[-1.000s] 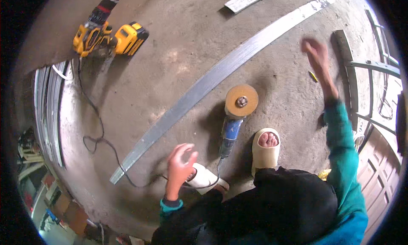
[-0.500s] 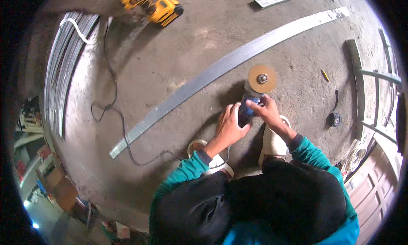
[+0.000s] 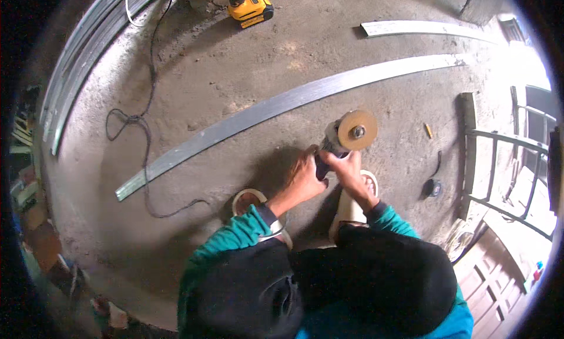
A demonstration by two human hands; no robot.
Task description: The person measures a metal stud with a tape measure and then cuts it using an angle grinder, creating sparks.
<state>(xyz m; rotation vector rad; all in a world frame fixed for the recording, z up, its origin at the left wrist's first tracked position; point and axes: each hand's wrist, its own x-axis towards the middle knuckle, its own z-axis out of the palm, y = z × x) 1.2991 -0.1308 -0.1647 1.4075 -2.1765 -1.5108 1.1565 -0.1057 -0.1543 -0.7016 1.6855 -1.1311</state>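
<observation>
Both my hands are around an angle grinder [image 3: 332, 138] with a dark body and a tan cutting disc [image 3: 367, 131] at its far end. My left hand [image 3: 302, 180] is closed on the body from the left. My right hand [image 3: 348, 170] grips it from the right, its thumb lying across the top. Some fingers are hidden beneath the tool. Beyond the disc, a long flat grey metal strip [image 3: 282, 102] lies on the concrete floor, apart from the grinder.
A dark cord [image 3: 148, 163] loops over the strip's left end. A yellow cordless tool [image 3: 251, 11] stands at the far side; metal lengths [image 3: 88, 51] are stacked left. At right lie a tape measure [image 3: 433, 188], a yellow marker-like stick [image 3: 428, 130] and a metal frame [image 3: 469, 145].
My view has turned, so the floor items appear shifted. The grinder sits a little nearer my body, its disc tilted differently. My right fingers have shifted on the grinder's body.
</observation>
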